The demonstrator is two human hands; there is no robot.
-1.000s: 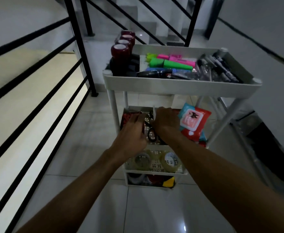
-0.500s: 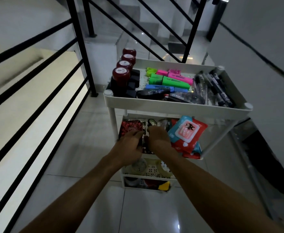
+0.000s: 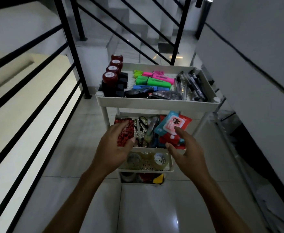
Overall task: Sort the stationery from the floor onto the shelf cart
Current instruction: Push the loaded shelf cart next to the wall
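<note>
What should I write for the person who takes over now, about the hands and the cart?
Left hand: open, holding nothing, above the red patterned pack on the second shelf.
Right hand: open, holding nothing, near the wipes packet.
Shelf cart: top shelf has stamps, highlighters and pens; second has scissors; third has tape rolls.
Done: all shelves loaded.
Left: no stationery visible on the floor; check outside the view.

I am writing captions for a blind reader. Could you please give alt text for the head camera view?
Two open hands, left hand and right hand, hover empty over the second shelf of a white shelf cart, above scissors and a red packet. The top shelf holds highlighters, pens and red-capped stamps. Black stair railings stand behind.
</note>
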